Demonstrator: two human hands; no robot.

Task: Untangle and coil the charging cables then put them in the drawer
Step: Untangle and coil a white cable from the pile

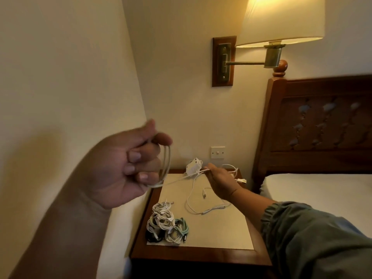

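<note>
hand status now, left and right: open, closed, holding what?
Left hand: closed, fingers curled round loops of the white cable.
Right hand: closed, pinching what looks like the same cable's free run above the nightstand.

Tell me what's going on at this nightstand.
A person is coiling a white cable. The left hand holds its loops raised, while the right hand pinches the free run above the nightstand, near a white charger block. Several coiled cables are piled at the front left of the top. Another loose cable lies uncoiled in the middle.
</note>
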